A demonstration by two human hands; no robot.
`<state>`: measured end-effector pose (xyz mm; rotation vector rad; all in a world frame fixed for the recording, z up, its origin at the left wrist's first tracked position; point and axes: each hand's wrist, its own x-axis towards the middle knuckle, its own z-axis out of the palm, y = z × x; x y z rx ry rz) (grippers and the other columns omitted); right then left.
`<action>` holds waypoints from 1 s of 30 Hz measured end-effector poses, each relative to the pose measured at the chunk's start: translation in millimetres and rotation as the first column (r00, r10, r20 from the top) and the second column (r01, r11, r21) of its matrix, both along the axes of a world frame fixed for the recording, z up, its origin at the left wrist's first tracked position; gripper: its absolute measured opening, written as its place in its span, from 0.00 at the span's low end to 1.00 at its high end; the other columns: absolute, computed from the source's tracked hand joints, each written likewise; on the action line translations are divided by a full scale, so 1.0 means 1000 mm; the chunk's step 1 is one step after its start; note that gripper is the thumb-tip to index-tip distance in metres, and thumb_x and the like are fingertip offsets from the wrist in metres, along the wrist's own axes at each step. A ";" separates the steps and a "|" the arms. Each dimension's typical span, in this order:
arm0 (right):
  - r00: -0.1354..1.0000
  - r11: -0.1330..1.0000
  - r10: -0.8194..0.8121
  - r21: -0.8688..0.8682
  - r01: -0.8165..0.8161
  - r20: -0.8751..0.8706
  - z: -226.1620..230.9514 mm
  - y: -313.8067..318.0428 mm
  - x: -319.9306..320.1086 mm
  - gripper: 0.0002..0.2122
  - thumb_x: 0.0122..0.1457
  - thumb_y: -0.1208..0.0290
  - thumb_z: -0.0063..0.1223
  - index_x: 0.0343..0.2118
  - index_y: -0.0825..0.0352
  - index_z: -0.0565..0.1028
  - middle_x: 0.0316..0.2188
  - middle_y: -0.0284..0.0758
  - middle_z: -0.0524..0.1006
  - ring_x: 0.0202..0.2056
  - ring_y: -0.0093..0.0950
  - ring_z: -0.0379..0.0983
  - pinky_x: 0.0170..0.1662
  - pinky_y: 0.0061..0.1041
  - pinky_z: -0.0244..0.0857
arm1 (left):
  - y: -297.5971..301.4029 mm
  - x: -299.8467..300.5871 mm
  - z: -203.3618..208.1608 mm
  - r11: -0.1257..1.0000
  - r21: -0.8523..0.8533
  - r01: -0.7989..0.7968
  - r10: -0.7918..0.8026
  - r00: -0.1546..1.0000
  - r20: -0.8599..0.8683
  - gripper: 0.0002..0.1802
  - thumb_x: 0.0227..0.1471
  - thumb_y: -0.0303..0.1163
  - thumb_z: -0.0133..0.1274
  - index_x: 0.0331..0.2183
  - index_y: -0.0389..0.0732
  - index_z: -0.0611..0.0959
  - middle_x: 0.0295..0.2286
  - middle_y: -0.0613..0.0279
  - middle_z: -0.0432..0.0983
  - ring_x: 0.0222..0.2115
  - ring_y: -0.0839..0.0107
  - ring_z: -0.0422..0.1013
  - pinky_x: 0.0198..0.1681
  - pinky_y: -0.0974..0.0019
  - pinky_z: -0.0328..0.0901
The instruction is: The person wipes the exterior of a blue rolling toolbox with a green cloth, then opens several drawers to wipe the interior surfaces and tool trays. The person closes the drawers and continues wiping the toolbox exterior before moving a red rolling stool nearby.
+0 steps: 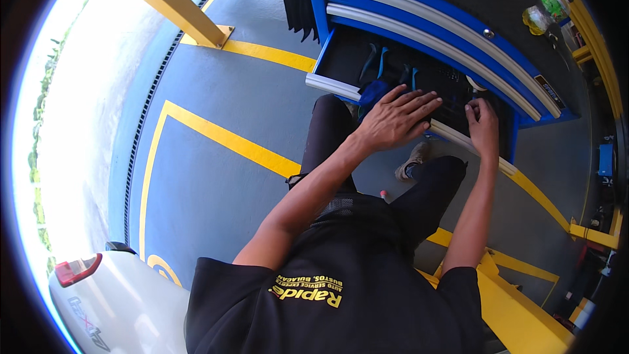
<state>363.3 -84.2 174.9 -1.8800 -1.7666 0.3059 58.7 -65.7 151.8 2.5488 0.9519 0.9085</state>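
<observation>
An open drawer (333, 86) of a blue tool cabinet (419, 13) lies in front of me, its front edge below my hands. My left hand (396, 120) is stretched flat over that edge, palm down, fingers extended and holding nothing. Dark blue cloth (373, 94) shows just beside it, partly covered. Several pliers with black and blue handles (382, 62) rest inside the drawer. Over the drawer's right part, my right hand (483, 126) has its fingers bent in toward the thumb. Whatever they may hold is too small or hidden to make out. A pale rounded item (474, 83) lies just beyond it.
Black gloves or cloth (298, 0) hang at the cabinet's left side. A yellow post (177, 6) stands farther left. Yellow lines (229, 141) mark the grey floor. A white vehicle (118, 301) is at lower left, a yellow beam (524, 314) at lower right.
</observation>
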 end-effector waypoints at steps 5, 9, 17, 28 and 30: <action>0.999 0.999 -0.040 0.003 0.040 0.004 -0.005 -0.006 0.008 0.09 0.71 0.69 0.58 0.43 0.71 0.79 0.38 0.44 0.79 0.41 0.44 0.78 0.46 0.43 0.70 | 0.013 -0.042 -0.012 0.966 0.074 -0.249 0.245 0.968 0.055 0.25 0.69 0.40 0.52 0.63 0.46 0.79 0.66 0.56 0.72 0.67 0.56 0.67 0.75 0.45 0.53; 0.999 0.999 -0.032 0.018 0.032 0.025 -0.005 -0.005 0.006 0.09 0.71 0.68 0.59 0.42 0.70 0.79 0.38 0.44 0.79 0.40 0.45 0.78 0.46 0.43 0.70 | 0.028 -0.089 -0.023 0.761 0.150 -0.631 0.604 0.774 0.189 0.22 0.67 0.37 0.52 0.59 0.43 0.81 0.67 0.54 0.69 0.69 0.52 0.64 0.76 0.47 0.50; 0.994 0.998 -0.062 0.038 0.059 0.086 -0.006 -0.001 0.002 0.08 0.70 0.67 0.60 0.40 0.69 0.78 0.40 0.44 0.80 0.44 0.48 0.77 0.48 0.45 0.70 | 0.047 -0.039 -0.040 0.458 -0.750 -0.477 0.798 -0.151 0.584 0.36 0.77 0.50 0.38 0.74 0.41 0.55 0.71 0.40 0.55 0.72 0.44 0.55 0.78 0.51 0.48; 0.985 0.990 -0.132 0.064 0.125 0.109 -0.006 -0.006 0.003 0.11 0.69 0.63 0.59 0.41 0.67 0.80 0.40 0.46 0.81 0.45 0.52 0.78 0.47 0.49 0.71 | 0.016 -0.071 -0.059 0.503 -0.561 -0.658 0.829 0.184 0.527 0.36 0.80 0.47 0.33 0.75 0.33 0.54 0.75 0.37 0.48 0.78 0.45 0.41 0.79 0.54 0.38; 0.986 0.989 -0.141 0.050 0.137 0.092 -0.005 -0.005 0.003 0.11 0.70 0.62 0.59 0.41 0.67 0.80 0.41 0.46 0.81 0.45 0.53 0.78 0.47 0.49 0.71 | 0.017 -0.076 -0.030 0.504 -0.747 -0.434 0.850 0.097 0.518 0.34 0.80 0.46 0.32 0.74 0.35 0.61 0.74 0.39 0.54 0.77 0.47 0.43 0.79 0.54 0.39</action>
